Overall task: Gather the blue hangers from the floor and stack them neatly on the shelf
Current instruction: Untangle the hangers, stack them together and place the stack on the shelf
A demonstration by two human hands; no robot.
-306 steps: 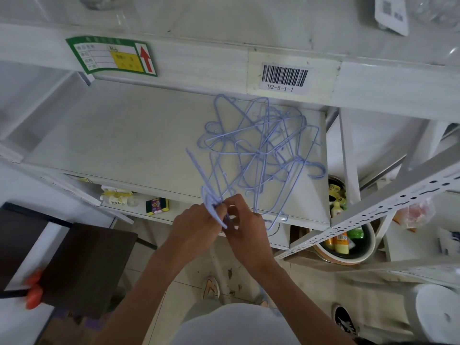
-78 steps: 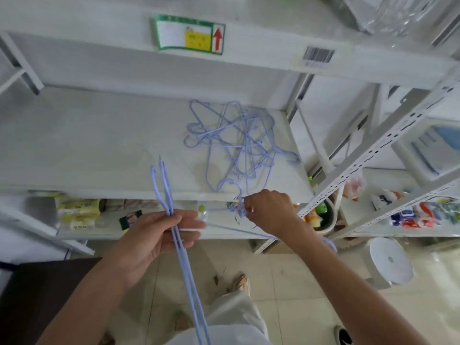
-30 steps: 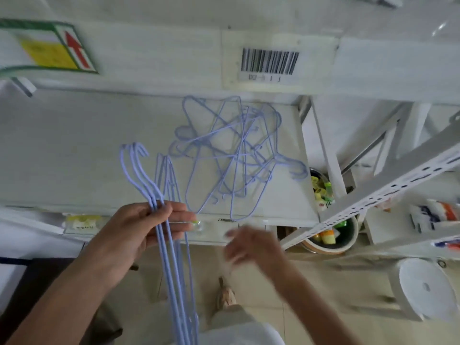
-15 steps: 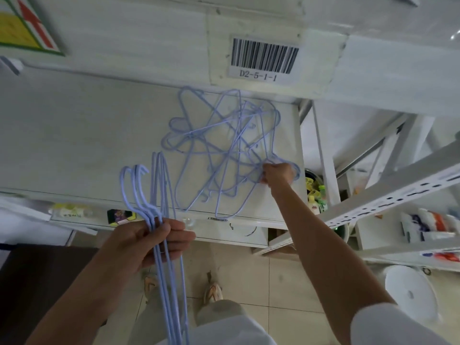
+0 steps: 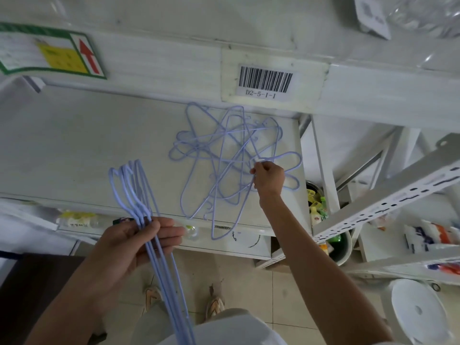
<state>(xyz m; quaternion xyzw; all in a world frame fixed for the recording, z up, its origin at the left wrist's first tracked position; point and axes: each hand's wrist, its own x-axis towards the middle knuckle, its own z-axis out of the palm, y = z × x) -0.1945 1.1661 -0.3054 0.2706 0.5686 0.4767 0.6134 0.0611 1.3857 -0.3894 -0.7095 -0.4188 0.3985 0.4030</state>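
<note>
Left hand (image 5: 134, 242) grip: aligned hangers (image 5: 159, 265); shelf (image 5: 74, 150) holds tangled hangers (image 5: 224, 158).

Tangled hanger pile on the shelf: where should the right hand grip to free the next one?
Grip an outer loop at the right edge of the tangled hanger pile, where the right hand already pinches wire. It likely sits clear of the knot; pull rightward and up.

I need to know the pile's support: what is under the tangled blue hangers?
The tangled blue hangers lie on the white shelf board; one loop overhangs its front edge. The right hand covers part.
</note>
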